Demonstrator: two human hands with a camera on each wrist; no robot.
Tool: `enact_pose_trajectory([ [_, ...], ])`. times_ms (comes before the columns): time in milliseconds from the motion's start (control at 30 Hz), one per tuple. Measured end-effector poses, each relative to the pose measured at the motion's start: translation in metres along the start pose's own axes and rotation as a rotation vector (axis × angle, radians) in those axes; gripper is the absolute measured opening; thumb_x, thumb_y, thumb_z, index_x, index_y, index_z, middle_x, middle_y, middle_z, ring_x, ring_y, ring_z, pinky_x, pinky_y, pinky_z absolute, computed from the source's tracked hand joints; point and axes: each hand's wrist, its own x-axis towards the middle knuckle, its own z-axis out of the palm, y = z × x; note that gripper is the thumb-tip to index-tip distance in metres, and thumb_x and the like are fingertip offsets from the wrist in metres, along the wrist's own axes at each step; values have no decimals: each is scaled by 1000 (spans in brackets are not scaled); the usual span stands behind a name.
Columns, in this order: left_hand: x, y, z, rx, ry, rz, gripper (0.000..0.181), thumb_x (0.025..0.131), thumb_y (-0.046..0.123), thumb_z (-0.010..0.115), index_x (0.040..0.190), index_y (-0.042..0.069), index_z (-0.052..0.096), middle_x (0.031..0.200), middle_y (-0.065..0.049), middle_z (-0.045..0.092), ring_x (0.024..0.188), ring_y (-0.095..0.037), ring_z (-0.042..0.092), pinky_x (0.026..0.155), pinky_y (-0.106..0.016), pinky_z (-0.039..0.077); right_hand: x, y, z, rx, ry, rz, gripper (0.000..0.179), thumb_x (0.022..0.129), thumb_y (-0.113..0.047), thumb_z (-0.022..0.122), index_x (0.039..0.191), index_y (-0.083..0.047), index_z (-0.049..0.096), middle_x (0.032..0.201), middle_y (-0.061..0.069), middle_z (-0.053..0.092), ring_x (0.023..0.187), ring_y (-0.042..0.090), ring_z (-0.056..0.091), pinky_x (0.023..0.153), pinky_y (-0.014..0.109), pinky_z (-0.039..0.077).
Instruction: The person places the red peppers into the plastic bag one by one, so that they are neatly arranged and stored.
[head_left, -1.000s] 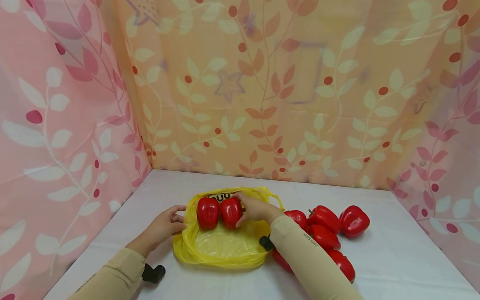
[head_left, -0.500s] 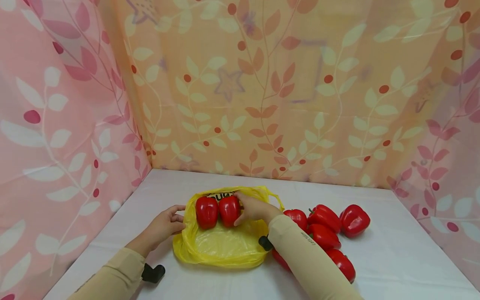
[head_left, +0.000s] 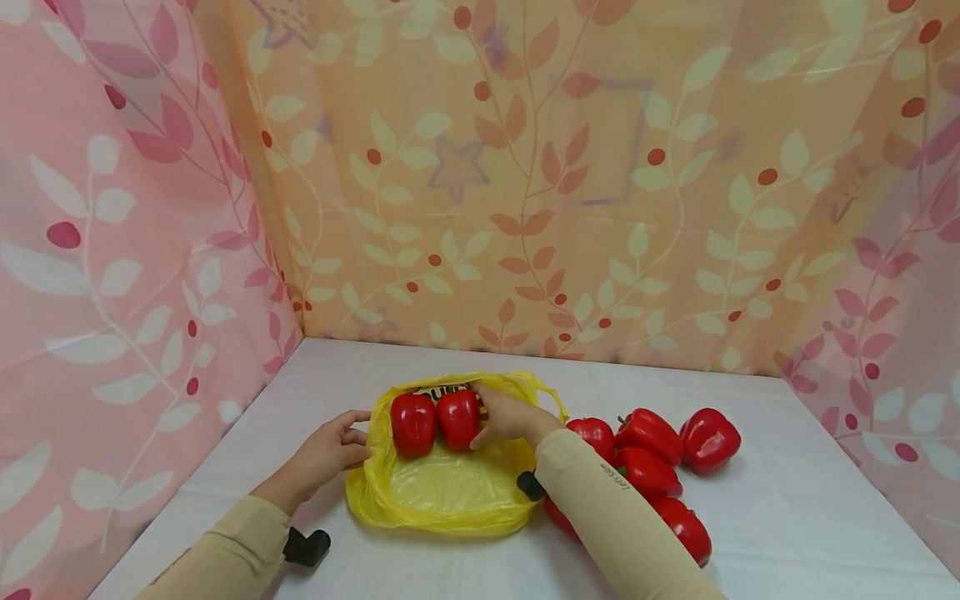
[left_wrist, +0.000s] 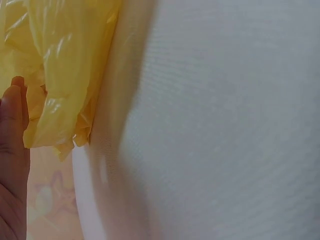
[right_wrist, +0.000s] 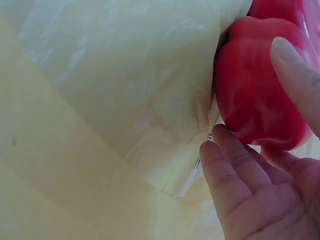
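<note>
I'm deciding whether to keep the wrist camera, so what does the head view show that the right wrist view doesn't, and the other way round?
Only the head view: the left grip at the edge of the yellow bag, loose red peppers outside it, and the leaf-patterned backdrop.

Only the right wrist view: the palm side of the right grip and tiny dark marks near its fingertips.

Both: the bag, the right grip holding one bagged pepper, and a second pepper beside it.

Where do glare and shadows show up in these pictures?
Head view: bright highlights on the red peppers; left wrist view: shiny streaks on the yellow bag, darker shadow beside it on the white tabletop; right wrist view: whitish glare streaks across the bag.
</note>
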Motion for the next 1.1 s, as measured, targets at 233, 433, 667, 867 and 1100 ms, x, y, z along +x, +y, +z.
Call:
enact_pose_trajectory([
  [233, 1, 0, 0, 9, 0, -3, 54, 82, 8, 65, 132, 14, 43, 93, -7, 62, 82, -18, 59, 79, -34, 53, 0, 4, -6, 28, -20, -13, 90, 70, -17, 79, 142, -12, 25, 131, 7, 46, 117, 22, 49, 100, 36, 39],
  [433, 1, 0, 0, 8, -1, 0, 54, 82, 8, 65, 131, 14, 44, 94, -7, 62, 82, -18, 59, 79, -35, 53, -3, 5, -14, 15, -30, -35, 82, 72, -16, 77, 139, -12, 31, 129, 7, 48, 116, 24, 50, 96, 37, 43],
  [667, 0, 1, 1, 0, 2, -4, 53, 82, 6, 64, 131, 13, 44, 93, -7, 62, 82, -18, 60, 79, -35, 53, -7, 6, -20, 20, -42, -50, 72, 73, -18, 77, 134, -15, 39, 123, 8, 53, 115, 26, 52, 95, 39, 44],
  [867, 0, 1, 2, 0, 2, -8, 53, 82, 5, 64, 131, 13, 44, 93, -7, 61, 82, -18, 59, 79, -35, 53, -15, 6, -28, 3, -53, -69, 59, 74, -18, 75, 127, -14, 47, 124, 10, 53, 114, 24, 53, 93, 38, 45],
  [1100, 1, 1, 2, 0, 0, -12, 53, 83, 7, 64, 131, 14, 44, 93, -7, 62, 82, -18, 60, 79, -34, 53, -27, 6, -42, 8, -69, -94, 53, 75, -18, 74, 123, -13, 52, 121, 10, 54, 115, 24, 52, 93, 36, 46],
])
